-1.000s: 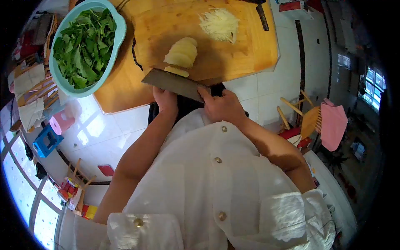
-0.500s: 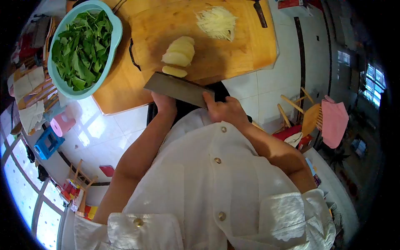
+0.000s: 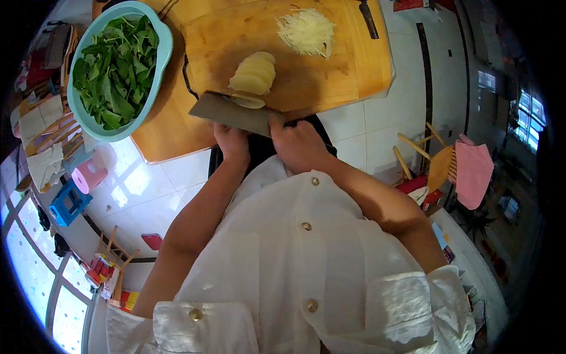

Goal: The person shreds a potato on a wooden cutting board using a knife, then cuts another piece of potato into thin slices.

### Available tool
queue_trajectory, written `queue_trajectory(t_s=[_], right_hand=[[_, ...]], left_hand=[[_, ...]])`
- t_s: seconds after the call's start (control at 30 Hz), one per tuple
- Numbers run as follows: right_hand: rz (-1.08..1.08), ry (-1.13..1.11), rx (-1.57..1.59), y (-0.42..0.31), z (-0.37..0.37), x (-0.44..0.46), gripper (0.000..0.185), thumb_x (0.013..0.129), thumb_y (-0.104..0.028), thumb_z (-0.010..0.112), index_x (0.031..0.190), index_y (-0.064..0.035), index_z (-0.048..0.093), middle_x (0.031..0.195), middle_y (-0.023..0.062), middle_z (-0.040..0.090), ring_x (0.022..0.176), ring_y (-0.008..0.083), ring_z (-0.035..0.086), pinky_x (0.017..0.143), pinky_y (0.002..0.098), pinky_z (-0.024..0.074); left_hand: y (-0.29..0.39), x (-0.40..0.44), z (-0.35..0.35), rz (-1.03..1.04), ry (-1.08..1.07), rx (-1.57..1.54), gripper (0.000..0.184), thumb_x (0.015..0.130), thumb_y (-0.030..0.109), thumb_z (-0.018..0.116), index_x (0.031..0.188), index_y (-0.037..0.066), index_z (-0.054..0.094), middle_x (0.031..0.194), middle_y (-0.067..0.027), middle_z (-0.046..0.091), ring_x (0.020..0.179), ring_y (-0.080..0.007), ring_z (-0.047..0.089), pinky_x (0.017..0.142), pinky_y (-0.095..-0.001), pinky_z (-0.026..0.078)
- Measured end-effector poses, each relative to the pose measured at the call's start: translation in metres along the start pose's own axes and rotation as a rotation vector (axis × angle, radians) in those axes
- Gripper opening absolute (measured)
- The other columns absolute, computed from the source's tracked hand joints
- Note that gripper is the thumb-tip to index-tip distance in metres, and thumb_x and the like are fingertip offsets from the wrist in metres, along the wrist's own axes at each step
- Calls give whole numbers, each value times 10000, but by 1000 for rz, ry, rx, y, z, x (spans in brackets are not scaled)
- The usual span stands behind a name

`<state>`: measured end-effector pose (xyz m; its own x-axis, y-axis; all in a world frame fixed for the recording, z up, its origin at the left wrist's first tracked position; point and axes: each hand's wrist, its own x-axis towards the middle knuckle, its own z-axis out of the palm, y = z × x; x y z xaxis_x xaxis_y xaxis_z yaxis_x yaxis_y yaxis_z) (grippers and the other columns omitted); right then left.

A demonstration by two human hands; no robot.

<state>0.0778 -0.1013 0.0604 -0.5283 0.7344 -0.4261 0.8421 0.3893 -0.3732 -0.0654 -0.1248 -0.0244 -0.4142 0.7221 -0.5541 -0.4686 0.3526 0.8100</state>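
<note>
My right hand [image 3: 299,144] grips a cleaver [image 3: 233,116], its broad blade slanting to the left along the near edge of the cutting board [image 3: 206,35]. Beneath the blade's near side is my left hand [image 3: 231,143], its fingers mostly hidden, so whether they hold anything cannot be seen. One pale slice [image 3: 247,102], apparently potato, lies at the far edge of the blade and seems to overlap it. Just beyond sits an overlapping stack of peeled potato slices [image 3: 253,74]. Farther back on the board is a pile of thin potato shreds [image 3: 306,32].
A light-blue basin [image 3: 167,53] of leafy greens [image 3: 115,71] stands left of the board. A dark-handled tool [image 3: 369,20] lies at the board's far right. On the floor are a blue stool [image 3: 69,203], a pink stool [image 3: 89,176] and a wooden chair [image 3: 439,168] with pink cloth.
My right hand and the cleaver have moved left and slightly forward, bringing the blade against the single slice. The stacked slices and shreds stay where they were.
</note>
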Motion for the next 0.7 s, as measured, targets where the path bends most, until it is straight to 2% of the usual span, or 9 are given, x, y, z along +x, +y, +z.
queue_trajectory(t_s=[0.13, 0.2, 0.23, 0.3, 0.43, 0.5, 0.63, 0.7], right_hand=[[-17, 122, 23, 6, 17, 25, 351, 763, -98, 589, 1093, 10, 539, 640, 181, 639, 595, 350, 639, 624, 444, 498], [59, 61, 6, 5, 6, 22, 367, 739, -122, 632, 1083, -16, 559, 747, 167, 636, 714, 342, 643, 669, 443, 495], [55, 61, 3, 8, 3, 21, 367, 739, -122, 632, 1083, -16, 559, 747, 167, 636, 714, 342, 643, 669, 443, 495], [19, 173, 168, 17, 0, 19, 510, 705, -138, 689, 1182, -36, 540, 946, 195, 573, 879, 339, 610, 716, 437, 485], [-15, 116, 257, 28, 19, 27, 651, 689, -170, 737, 1286, -70, 497, 1074, 211, 477, 972, 353, 559, 760, 439, 480], [94, 124, 400, 23, 20, 27, 719, 708, -207, 744, 1350, -65, 452, 1121, 232, 455, 969, 382, 563, 782, 451, 478], [178, 138, 470, 15, 10, 18, 609, 760, -243, 710, 1296, -50, 497, 1085, 236, 523, 915, 382, 590, 816, 455, 470], [105, 95, 338, 16, 11, 16, 505, 803, -239, 657, 1256, -59, 525, 907, 197, 629, 797, 338, 631, 770, 428, 479]], left_hand=[[10, -2, 6, -115, 43, -63, 237, 833, -2, 615, 1050, 62, 548, 1024, -60, 611, 898, -149, 612, 765, -279, 517], [3, 3, 0, -114, 29, -3, 254, 831, -5, 612, 1067, 55, 538, 1043, -60, 607, 910, -165, 615, 774, -286, 519], [1, 3, 0, -112, 31, -6, 254, 831, -5, 612, 1067, 55, 538, 1043, -60, 607, 910, -165, 615, 774, -286, 519], [0, 2, -1, -73, 18, -14, 279, 829, -9, 610, 1090, 43, 528, 1043, -63, 609, 914, -169, 615, 781, -293, 521], [4, 2, 1, -99, 39, 59, 297, 827, -12, 604, 1110, 30, 524, 1043, -72, 617, 917, -180, 625, 767, -303, 538], [12, -1, 3, -147, -17, -32, 303, 827, -12, 605, 1117, 33, 529, 1050, -81, 624, 912, -187, 636, 744, -308, 554], [6, -1, 3, -120, 33, -66, 301, 834, -18, 595, 1123, 34, 526, 1063, -91, 625, 906, -197, 646, 726, -315, 566], [4, 2, 2, -140, 25, -61, 289, 838, -25, 592, 1113, 40, 528, 1050, -86, 627, 900, -196, 646, 728, -309, 563]])
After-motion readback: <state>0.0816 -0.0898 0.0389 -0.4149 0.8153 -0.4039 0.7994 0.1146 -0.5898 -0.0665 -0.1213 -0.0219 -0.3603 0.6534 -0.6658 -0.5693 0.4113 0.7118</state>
